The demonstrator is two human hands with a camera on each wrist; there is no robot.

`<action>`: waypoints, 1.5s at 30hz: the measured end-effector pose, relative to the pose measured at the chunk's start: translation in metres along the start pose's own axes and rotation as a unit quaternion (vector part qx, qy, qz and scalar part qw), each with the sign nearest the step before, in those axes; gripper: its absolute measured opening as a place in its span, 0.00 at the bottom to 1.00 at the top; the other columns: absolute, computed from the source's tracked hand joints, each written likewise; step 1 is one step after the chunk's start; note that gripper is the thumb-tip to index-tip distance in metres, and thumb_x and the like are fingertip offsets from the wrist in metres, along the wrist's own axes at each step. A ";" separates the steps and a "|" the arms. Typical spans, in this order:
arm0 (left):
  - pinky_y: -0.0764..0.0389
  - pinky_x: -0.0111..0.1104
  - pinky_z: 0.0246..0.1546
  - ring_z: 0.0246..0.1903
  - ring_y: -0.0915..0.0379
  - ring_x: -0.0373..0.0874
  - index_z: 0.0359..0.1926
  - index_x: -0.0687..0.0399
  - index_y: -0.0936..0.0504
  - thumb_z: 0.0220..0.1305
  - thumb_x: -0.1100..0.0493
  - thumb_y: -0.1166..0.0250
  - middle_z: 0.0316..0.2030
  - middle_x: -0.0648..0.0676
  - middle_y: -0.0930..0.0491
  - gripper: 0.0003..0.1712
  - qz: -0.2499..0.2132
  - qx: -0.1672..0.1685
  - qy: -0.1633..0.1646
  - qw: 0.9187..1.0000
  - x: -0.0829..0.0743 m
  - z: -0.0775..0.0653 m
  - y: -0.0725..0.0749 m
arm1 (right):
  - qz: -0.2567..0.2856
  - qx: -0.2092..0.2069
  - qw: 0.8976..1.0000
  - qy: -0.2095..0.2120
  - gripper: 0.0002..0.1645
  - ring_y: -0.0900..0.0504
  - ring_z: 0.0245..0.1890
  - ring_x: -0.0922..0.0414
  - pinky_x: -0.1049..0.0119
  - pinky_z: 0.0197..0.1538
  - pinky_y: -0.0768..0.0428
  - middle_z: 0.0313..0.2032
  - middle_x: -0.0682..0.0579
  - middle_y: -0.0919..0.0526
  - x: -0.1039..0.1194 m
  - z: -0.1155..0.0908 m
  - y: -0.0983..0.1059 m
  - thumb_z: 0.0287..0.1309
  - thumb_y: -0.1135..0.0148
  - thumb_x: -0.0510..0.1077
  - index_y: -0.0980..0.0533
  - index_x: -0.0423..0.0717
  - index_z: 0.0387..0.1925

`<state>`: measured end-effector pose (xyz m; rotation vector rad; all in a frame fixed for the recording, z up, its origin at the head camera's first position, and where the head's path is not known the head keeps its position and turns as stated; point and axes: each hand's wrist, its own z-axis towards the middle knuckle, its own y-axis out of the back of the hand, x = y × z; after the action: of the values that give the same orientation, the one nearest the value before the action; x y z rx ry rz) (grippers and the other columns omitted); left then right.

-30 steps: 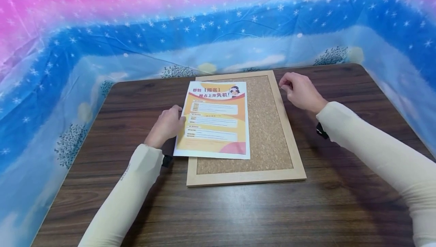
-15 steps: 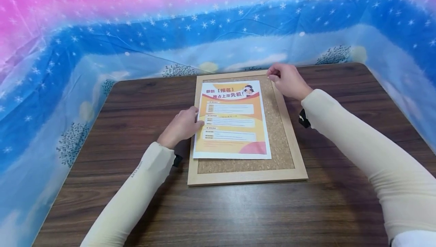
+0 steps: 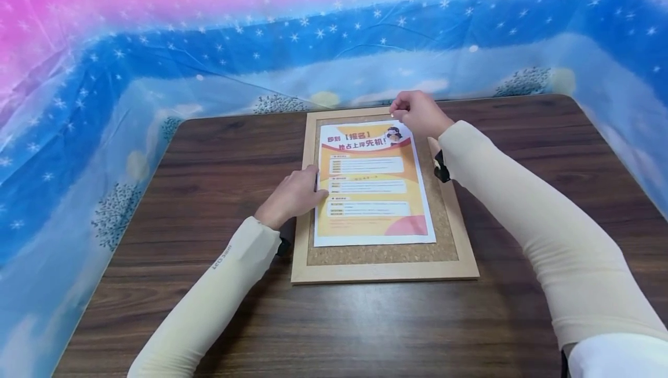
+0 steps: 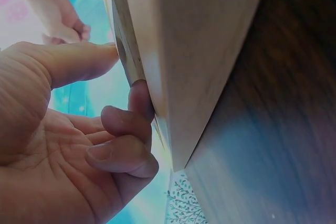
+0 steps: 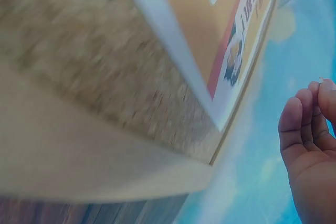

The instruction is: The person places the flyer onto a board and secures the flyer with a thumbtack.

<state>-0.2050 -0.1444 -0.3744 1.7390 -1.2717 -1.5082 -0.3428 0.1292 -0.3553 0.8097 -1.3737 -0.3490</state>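
A printed yellow-and-white paper poster [image 3: 367, 186] lies over the cork surface of a wood-framed corkboard [image 3: 386, 272]. At the poster's left edge my left hand [image 3: 293, 193] pinches the sheet, with the thumb on its printed face. In the left wrist view, the curled fingers [image 4: 123, 153] of that hand are beside the board's frame. My right hand [image 3: 417, 112] hovers near the poster's upper right corner, thumb and index finger together. Between those fingertips a tiny whitish object [image 5: 321, 80] shows; most of it is hidden, so its kind is unclear.
The corkboard lies on a dark wood table [image 3: 334, 326], near its far edge. Behind and beside the table hangs a pink and blue snowflake-patterned cloth [image 3: 313, 36]. A strip of cork shows right of and below the poster.
The poster and my left hand have shifted right, bringing the sheet from overhanging the board's left side to inside its frame. My right hand has moved left to the poster's upper right corner.
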 end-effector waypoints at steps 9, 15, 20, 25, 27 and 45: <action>0.24 0.37 0.34 0.35 0.25 0.42 0.64 0.59 0.38 0.66 0.54 0.40 0.42 0.54 0.24 0.30 -0.005 0.002 -0.019 1.000 0.002 -0.001 -0.001 | 0.003 0.028 1.000 -0.009 0.12 0.28 0.41 0.50 0.57 0.44 0.28 0.43 0.43 0.25 0.007 0.019 -0.020 0.70 0.52 0.40 0.26 0.38 0.46; 0.25 0.38 0.37 0.36 0.25 0.42 0.65 0.60 0.39 0.65 0.53 0.39 0.44 0.54 0.25 0.33 0.003 -0.001 -0.025 1.000 0.001 0.000 -0.004 | -0.003 0.040 0.998 -0.043 0.11 0.28 0.39 0.50 0.58 0.36 0.26 0.43 0.44 0.25 0.005 0.030 -0.033 0.70 0.52 0.42 0.26 0.42 0.47; 0.24 0.35 0.32 0.32 0.25 0.41 0.60 0.61 0.34 0.65 0.54 0.39 0.40 0.53 0.25 0.27 0.012 -0.008 -0.031 0.999 0.000 0.000 -0.006 | -0.007 0.034 0.997 -0.065 0.09 0.27 0.38 0.50 0.58 0.37 0.29 0.41 0.45 0.25 0.001 0.038 -0.041 0.69 0.50 0.42 0.25 0.43 0.43; 0.26 0.33 0.25 0.28 0.25 0.41 0.55 0.61 0.31 0.64 0.55 0.38 0.36 0.52 0.24 0.23 0.023 -0.015 -0.038 0.999 0.000 0.000 -0.006 | 0.001 0.031 0.996 -0.082 0.08 0.26 0.40 0.50 0.57 0.42 0.28 0.42 0.46 0.25 0.000 0.045 -0.047 0.68 0.49 0.42 0.24 0.45 0.41; 0.26 0.32 0.24 0.27 0.25 0.41 0.55 0.61 0.31 0.64 0.55 0.38 0.35 0.52 0.24 0.23 0.023 -0.016 -0.039 0.999 0.000 0.000 -0.005 | 0.007 0.035 0.995 -0.096 0.09 0.26 0.41 0.50 0.56 0.41 0.28 0.43 0.46 0.25 0.002 0.046 -0.048 0.69 0.49 0.43 0.24 0.45 0.42; 0.26 0.32 0.21 0.24 0.25 0.41 0.53 0.62 0.30 0.63 0.55 0.37 0.33 0.52 0.24 0.22 0.023 -0.008 -0.039 0.999 0.002 0.001 -0.003 | 0.031 0.043 0.987 -0.150 0.08 0.26 0.39 0.48 0.52 0.34 0.27 0.40 0.44 0.23 0.000 0.062 -0.048 0.64 0.45 0.41 0.22 0.44 0.40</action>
<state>-0.2050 -0.1442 -0.3784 1.6443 -1.3259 -1.5686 -0.3908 0.0772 -0.3889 0.8063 -1.7021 -0.3755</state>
